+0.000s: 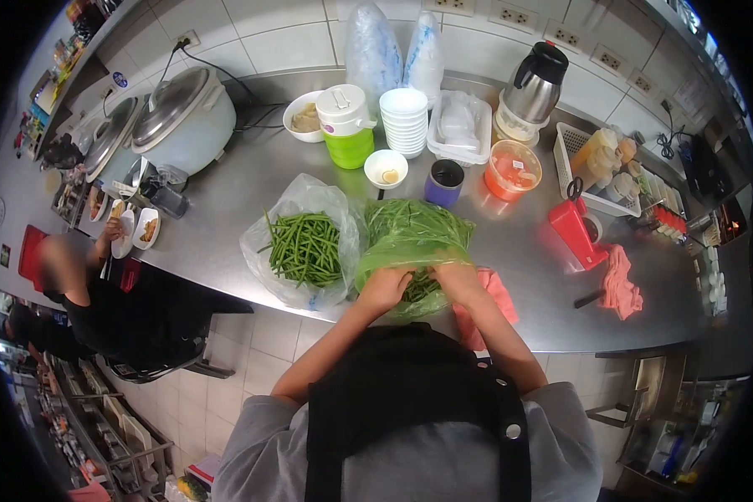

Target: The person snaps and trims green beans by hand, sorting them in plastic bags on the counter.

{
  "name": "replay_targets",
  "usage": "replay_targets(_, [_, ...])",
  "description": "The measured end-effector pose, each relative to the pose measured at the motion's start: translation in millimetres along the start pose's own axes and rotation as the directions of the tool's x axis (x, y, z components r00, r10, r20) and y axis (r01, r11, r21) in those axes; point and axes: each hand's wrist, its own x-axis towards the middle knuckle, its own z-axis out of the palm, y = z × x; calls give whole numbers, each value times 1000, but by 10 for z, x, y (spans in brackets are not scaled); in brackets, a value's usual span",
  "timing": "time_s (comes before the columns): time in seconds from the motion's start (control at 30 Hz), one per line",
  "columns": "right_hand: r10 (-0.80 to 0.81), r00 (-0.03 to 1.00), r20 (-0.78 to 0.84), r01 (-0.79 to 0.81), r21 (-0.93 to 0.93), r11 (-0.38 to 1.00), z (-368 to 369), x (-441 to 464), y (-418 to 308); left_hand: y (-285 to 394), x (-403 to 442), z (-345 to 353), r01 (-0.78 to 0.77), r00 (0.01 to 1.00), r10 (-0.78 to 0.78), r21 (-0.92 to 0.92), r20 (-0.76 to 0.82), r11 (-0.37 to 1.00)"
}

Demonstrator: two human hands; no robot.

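A green plastic bag (418,243) full of long green beans lies at the table's front edge, its mouth facing me. My left hand (386,287) is closed on the left side of that mouth, fingers curled at the rim. On the opposite side, my right hand (455,278) grips the bag's edge, its fingertips partly hidden by the film. Beans show in the opening between both hands. Just left of it stands a clear plastic bag (255,243), spread wide, with cut green beans (305,248) inside.
Behind the bags are a white bowl (387,167), a purple cup (444,182), a green jug (349,134) and stacked bowls (403,121). A pink cloth (495,305) lies beside my right forearm. Rice cookers (184,117) and a seated person (134,309) are at left.
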Motion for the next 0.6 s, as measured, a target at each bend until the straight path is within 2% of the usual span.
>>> replay_targets(0.07, [50, 999, -7, -47, 253, 966, 17, -21, -38, 17, -19, -61, -1, 999, -3, -88, -48, 996])
replay_targets(0.1, [50, 999, -5, -47, 254, 966, -39, -18, -91, 51, -30, -110, 1, 999, -5, -89, -47, 996])
replay_targets(0.17, [-56, 993, -105, 66, 94, 993, -229, 0, -237, 130, -36, -222, 2, 995, -11, -93, -95, 996])
replay_targets(0.37, [-94, 990, -109, 90, -44, 995, -304, 44, -381, 195, -96, -392, 74, 997, -76, -113, -16, 991])
replay_targets(0.4, [-96, 990, -107, 91, -44, 995, -312, 46, -402, 188, -102, -380, 75, 997, -77, -114, -17, 991])
replay_targets(0.47, [-90, 991, -100, 91, 3, 996, -327, 41, -442, 154, -110, -332, 66, 986, -86, -143, -141, 988])
replay_targets(0.6, [-79, 989, -123, 83, 29, 996, -340, 24, -480, 67, -102, -350, 46, 994, -52, -62, -98, 997])
